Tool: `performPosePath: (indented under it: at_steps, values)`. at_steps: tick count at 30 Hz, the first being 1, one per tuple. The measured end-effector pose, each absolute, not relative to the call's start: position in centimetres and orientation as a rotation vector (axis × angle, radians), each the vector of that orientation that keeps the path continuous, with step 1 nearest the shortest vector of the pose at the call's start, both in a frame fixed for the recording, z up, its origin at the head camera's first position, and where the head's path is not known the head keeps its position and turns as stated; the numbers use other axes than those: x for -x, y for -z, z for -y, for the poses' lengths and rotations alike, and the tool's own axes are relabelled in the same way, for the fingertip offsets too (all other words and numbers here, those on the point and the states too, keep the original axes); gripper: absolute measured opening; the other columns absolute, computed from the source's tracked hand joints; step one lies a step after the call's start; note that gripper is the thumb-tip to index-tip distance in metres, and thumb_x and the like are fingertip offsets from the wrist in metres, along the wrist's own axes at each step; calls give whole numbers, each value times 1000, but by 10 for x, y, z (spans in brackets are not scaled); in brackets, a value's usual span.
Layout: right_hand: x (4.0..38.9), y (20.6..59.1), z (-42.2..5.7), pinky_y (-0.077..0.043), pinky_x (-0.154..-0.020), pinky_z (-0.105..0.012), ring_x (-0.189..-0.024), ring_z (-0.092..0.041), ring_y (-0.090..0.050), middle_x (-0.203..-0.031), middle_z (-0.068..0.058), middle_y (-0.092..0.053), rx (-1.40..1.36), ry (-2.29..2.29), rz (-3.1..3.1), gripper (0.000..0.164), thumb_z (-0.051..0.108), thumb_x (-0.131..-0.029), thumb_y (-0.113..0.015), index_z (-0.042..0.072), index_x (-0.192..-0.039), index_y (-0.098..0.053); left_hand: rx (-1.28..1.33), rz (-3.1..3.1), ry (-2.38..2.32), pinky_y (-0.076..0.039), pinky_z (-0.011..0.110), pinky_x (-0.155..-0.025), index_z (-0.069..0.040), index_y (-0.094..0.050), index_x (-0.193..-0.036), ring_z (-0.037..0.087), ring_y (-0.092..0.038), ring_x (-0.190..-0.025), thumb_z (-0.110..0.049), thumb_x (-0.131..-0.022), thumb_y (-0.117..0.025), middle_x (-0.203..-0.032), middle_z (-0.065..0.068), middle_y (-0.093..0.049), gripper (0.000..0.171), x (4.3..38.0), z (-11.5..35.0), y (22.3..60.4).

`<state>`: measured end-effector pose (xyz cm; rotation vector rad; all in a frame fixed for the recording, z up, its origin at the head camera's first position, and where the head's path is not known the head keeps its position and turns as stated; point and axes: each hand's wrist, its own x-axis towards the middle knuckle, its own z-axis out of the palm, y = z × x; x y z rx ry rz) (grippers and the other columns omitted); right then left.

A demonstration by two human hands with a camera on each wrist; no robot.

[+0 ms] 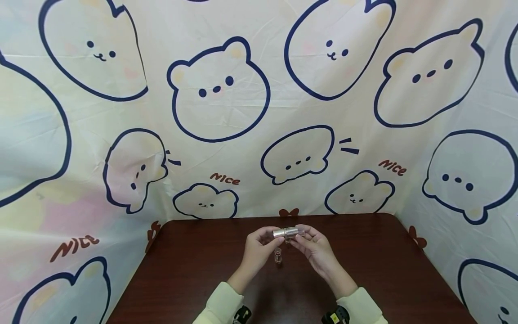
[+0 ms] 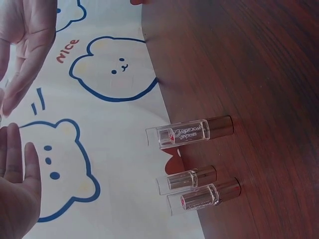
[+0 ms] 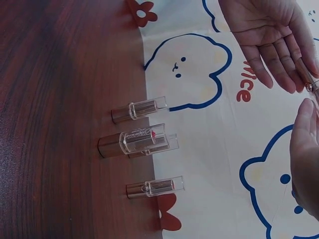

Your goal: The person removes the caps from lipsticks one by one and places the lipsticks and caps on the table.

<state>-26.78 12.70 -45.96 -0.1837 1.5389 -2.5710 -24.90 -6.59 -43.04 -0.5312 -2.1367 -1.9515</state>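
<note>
Head view, hands [image 1: 256, 246] pinching tube [image 1: 287, 232], contents unclear

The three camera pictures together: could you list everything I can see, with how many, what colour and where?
Held lipstick-like tube: one, shiny metallic and clear, between both hands
Standing tubes: at least four, metallic bases with clear tops, upright on the table
Table: one, dark reddish-brown, under the hands
Backdrop: apparently one, pale with pastel patches, behind and beside the table
Cartoon faces: many, dark blue outlines, across the backdrop
"Nice" words: three in the head view, reddish-brown, on the backdrop
Sleeves: two, pale yellow, on the forearms
Wrist devices: two, mostly black, at the wrists
Left hand: one, bare, pinching the tube's metallic end
Right hand: one, bare, pinching its clear end
</note>
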Motion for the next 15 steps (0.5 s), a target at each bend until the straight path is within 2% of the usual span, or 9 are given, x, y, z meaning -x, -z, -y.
performPosePath:
  at_steps: [15]
  values:
    - [268,462,-126,-50,-90,-38,-101,-21,-66,-110,-12,-63,181,2582,-1542,28,-1,-93,-63,0,-120,-55,527,2144,1951,-54,25,-74,1,-70,-106,19,-66,-83,-6,-86,-74,-98,11,-71,22,248,67,431]
